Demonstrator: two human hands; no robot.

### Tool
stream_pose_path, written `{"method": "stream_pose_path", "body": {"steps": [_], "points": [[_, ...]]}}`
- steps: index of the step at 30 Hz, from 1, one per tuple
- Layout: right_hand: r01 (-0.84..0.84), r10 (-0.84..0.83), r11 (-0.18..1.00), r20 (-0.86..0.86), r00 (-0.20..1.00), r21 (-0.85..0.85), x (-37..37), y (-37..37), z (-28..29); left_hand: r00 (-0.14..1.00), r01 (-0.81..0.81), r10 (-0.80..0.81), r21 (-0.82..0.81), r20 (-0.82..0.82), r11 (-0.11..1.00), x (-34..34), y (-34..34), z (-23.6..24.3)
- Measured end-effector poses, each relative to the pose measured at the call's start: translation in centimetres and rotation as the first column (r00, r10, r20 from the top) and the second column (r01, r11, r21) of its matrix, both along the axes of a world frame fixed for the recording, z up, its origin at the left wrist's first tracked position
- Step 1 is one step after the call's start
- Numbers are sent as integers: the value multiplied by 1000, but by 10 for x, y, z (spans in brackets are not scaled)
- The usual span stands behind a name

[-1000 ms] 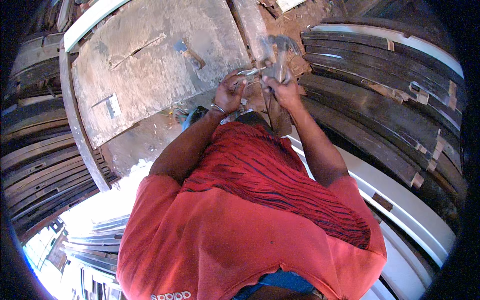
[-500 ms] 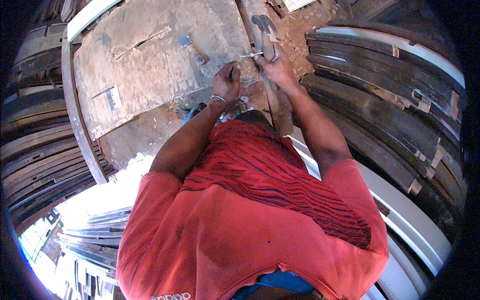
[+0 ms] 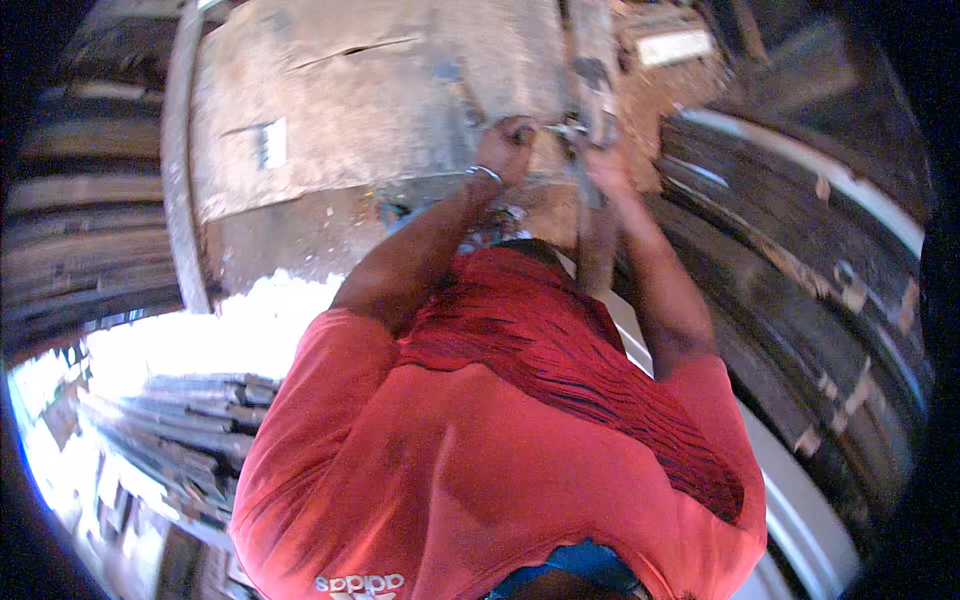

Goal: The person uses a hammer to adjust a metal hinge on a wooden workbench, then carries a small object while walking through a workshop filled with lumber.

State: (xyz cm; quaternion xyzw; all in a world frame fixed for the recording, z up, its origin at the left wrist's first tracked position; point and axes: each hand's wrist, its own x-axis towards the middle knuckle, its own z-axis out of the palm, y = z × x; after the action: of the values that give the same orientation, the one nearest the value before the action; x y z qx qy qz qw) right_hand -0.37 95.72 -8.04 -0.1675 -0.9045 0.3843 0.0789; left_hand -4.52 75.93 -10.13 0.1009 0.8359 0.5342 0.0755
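In the upper centre of the frame, the right hand (image 3: 608, 168) grasps a hammer (image 3: 597, 92); its grip is wrapped around the handle, and the dark head points toward the top of the frame. A thin, pale, metallic-looking piece (image 3: 566, 128) sits between the two hands, its right end by the right hand's fingers; motion blur hides whether they touch it. The left hand (image 3: 506, 152), just left of that piece, has its fingers curled inward, and I cannot tell whether its grip encloses anything. A silver bracelet (image 3: 485, 173) circles the left wrist.

The table (image 3: 330, 110) fills the upper left and centre, its worn wooden top marked by a dark crack and a white rectangular patch (image 3: 273, 143). On it, left of the hands, lies a blurred tool with a bluish end (image 3: 447, 72). A timber beam (image 3: 590, 25) runs along its right side.

Dark boards are stacked at the left (image 3: 90, 215) and right (image 3: 780, 250) of the frame. A pale block (image 3: 675, 47) lies at the upper right.
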Motion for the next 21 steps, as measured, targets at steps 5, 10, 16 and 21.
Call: {"method": "stream_pose_path", "body": {"steps": [5,10,16,21], "points": [[80,-79,995,6,997,-63,3,-6,4,956,-223,177,184,234,957,25,-71,32],[-19,35,871,24,999,-491,-8,-81,41,936,-321,272,219,225,921,50,-178,26],[-128,224,560,1,975,-819,-36,-217,56,945,-323,314,101,94,941,44,-261,84],[-95,432,423,109,895,-901,-63,-353,78,965,-225,227,34,-131,974,19,-364,74]]}}
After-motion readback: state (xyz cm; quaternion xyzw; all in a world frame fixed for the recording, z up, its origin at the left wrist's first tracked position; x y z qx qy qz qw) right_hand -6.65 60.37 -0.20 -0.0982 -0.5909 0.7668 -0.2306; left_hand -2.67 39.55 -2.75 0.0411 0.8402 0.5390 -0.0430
